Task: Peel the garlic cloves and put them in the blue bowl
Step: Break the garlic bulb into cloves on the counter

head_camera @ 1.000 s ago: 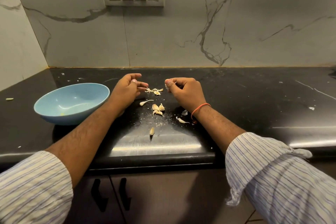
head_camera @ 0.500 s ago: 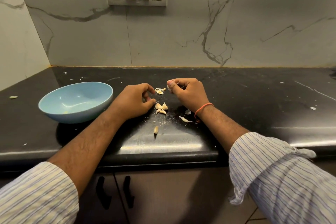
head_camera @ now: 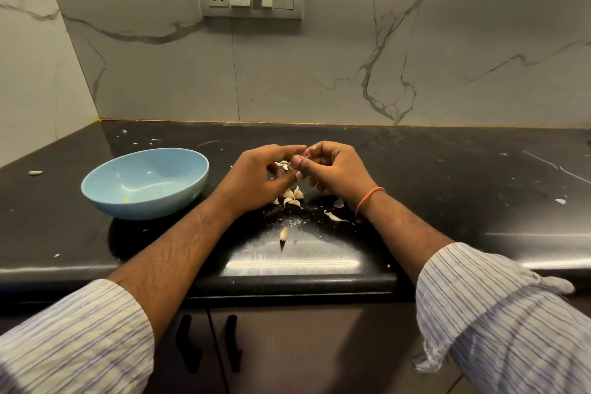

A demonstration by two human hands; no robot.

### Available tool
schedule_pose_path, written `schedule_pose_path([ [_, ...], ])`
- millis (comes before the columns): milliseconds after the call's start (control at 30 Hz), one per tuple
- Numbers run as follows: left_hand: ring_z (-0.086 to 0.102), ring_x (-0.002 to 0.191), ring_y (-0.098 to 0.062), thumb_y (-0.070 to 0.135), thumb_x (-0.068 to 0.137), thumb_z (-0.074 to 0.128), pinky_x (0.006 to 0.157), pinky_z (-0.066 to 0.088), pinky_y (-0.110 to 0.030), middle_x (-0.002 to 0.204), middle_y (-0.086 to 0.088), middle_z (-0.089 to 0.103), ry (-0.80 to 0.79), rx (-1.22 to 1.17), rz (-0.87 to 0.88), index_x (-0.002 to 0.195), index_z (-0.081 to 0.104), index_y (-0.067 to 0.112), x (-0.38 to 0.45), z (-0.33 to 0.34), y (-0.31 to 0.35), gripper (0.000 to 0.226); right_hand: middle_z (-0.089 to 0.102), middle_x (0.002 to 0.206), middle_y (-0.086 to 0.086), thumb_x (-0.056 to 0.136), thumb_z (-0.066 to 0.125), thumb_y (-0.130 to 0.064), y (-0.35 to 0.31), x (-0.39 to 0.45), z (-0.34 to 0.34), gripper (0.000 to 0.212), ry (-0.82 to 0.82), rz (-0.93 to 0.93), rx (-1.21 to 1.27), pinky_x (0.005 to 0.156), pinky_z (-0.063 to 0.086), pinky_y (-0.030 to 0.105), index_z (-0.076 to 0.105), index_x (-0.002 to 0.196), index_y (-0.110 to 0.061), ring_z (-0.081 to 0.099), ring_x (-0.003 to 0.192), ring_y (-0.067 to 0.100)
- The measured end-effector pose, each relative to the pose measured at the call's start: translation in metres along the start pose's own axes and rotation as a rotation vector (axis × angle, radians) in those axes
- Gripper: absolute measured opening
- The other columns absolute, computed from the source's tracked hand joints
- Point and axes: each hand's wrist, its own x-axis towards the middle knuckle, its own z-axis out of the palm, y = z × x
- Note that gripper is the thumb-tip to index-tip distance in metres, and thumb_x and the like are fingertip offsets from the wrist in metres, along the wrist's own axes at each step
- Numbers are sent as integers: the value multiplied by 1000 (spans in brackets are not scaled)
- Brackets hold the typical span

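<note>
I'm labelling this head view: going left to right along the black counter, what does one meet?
Small pale stray garlic clove → shallow light-blue bowl → left hand → right hand with an orange wrist band → white peel scrap near the right edge.

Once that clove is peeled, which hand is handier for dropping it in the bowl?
Probably the left hand: the blue bowl sits just to its left, while the right hand would have to cross over.
</note>
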Motion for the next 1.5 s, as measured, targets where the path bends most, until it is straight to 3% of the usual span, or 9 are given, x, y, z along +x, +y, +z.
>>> schedule_pose_path([
  [200, 75, 85, -12, 31, 88, 85, 80, 63, -32, 104, 9, 80, 96, -19, -112, 127, 77, 21, 0, -2, -3, 41, 80, 91, 13, 94, 79, -21, -3, -1, -2, 22, -19, 25, 70, 54, 55, 27, 76, 108, -5, 68, 66, 13],
  [300, 76, 87, -21, 27, 88, 85, 86, 64, -34, 101, 6, 81, 204, -35, -259, 125, 77, 23, 3, -2, -7, 38, 80, 84, 4, 99, 72, -24, 4, 6, -3, 10, 183, 16, -26, 56, 55, 30, 78, 101, -15, 66, 64, 8],
  [433, 72, 98, -6, 27, 94, 79, 97, 60, -32, 112, 5, 78, 289, -11, -386, 127, 75, 21, 6, -3, -17, 34, 77, 80, -8, 100, 68, -23, 11, 10, -5, 12, 322, -24, -209, 70, 51, 18, 80, 100, -25, 68, 71, -2],
  [633, 70, 107, -15, 24, 104, 64, 102, 58, -44, 118, 1, 75, 236, -19, -490, 136, 66, 18, 8, -1, -27, 32, 68, 120, -5, 102, 65, -28, 15, 21, -1, 28, 81, 45, -614, 98, 48, 27, 73, 129, -29, 64, 111, 14],
  [767, 70, 108, -13, 22, 107, 60, 102, 58, -41, 119, 2, 75, 166, -2, -445, 136, 65, 18, 9, 2, -25, 30, 58, 127, -6, 100, 64, -44, 11, 46, 4, 38, -100, 107, -898, 103, 52, 38, 64, 139, -43, 62, 117, 19],
  [1033, 69, 102, -10, 20, 104, 65, 97, 58, -33, 114, 4, 74, 144, 19, -408, 133, 68, 20, 11, 1, -24, 29, 72, 114, -6, 100, 67, -40, 8, 69, 17, 15, -65, 84, -989, 84, 52, 34, 77, 108, -33, 66, 105, 20],
  [1267, 69, 107, -10, 22, 102, 69, 97, 56, -27, 119, 2, 75, 128, -13, -436, 133, 69, 19, 11, 0, -24, 31, 79, 108, -2, 100, 69, -27, -1, 48, -1, 13, -120, 108, -970, 93, 56, 36, 81, 104, -23, 70, 101, 18],
  [1367, 70, 101, -6, 22, 100, 72, 91, 54, -19, 116, 4, 75, 114, -20, -436, 129, 71, 21, 10, -1, -23, 30, 79, 102, -6, 96, 75, -27, -4, 32, -10, 10, -121, 89, -882, 93, 54, 30, 83, 101, -24, 70, 96, 11],
  [1500, 65, 89, -1, 22, 105, 61, 83, 54, -20, 112, 4, 74, 88, -15, -440, 130, 68, 21, 10, -1, -17, 26, 77, 91, -11, 94, 79, -29, 1, 16, -12, 9, -15, 32, -690, 75, 47, 11, 83, 99, -24, 64, 80, -3],
])
